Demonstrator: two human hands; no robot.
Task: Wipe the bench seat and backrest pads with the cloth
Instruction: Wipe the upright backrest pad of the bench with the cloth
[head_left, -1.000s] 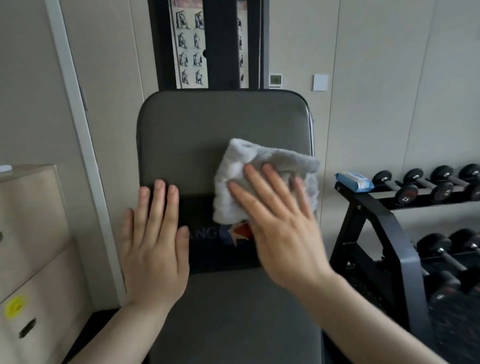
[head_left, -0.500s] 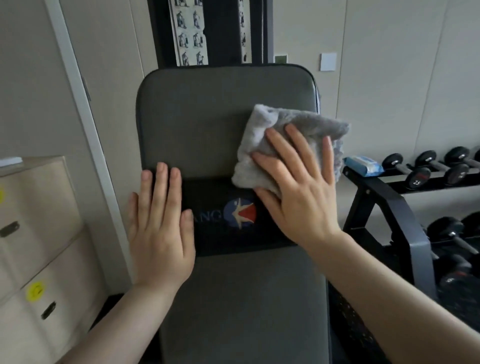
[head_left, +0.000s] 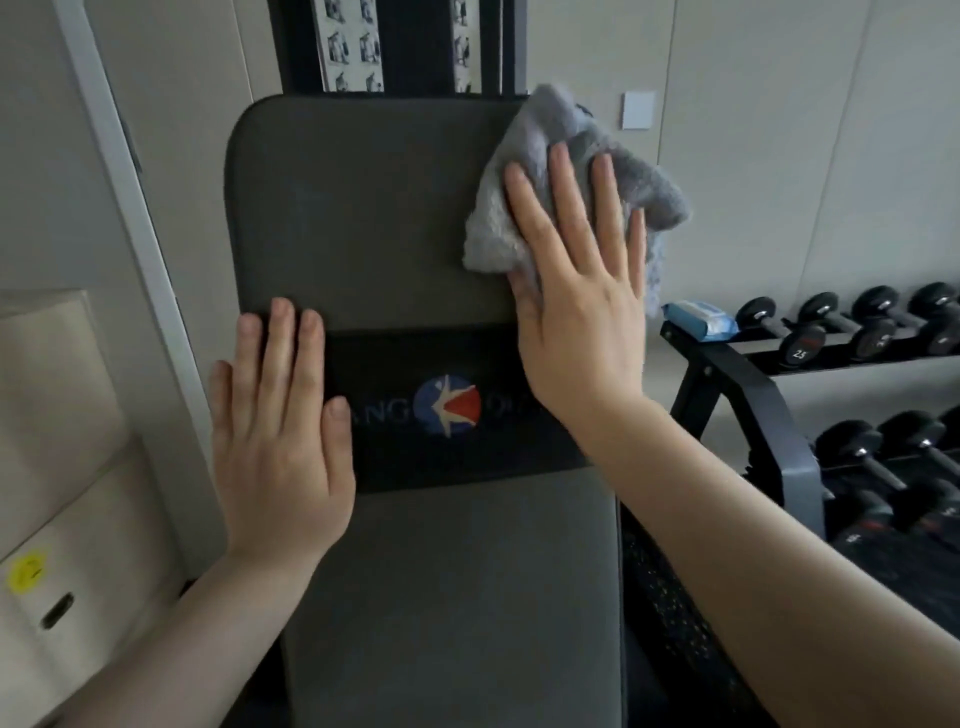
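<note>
The grey backrest pad stands upright in front of me, with a black logo band across its middle. The grey pad continues below the band. A grey fluffy cloth is pressed against the pad's upper right corner and hangs over its right edge. My right hand lies flat on the cloth with fingers spread, holding it to the pad. My left hand rests flat on the pad's left edge at the band, holding nothing.
A black dumbbell rack with several dumbbells stands to the right, with a blue wipes pack on its corner. Beige drawers stand at the left. A machine frame with an exercise chart rises behind the pad.
My right hand has slid the cloth up and to the right, from the pad's middle near the logo band to its upper right corner. My left hand has stayed in place.
</note>
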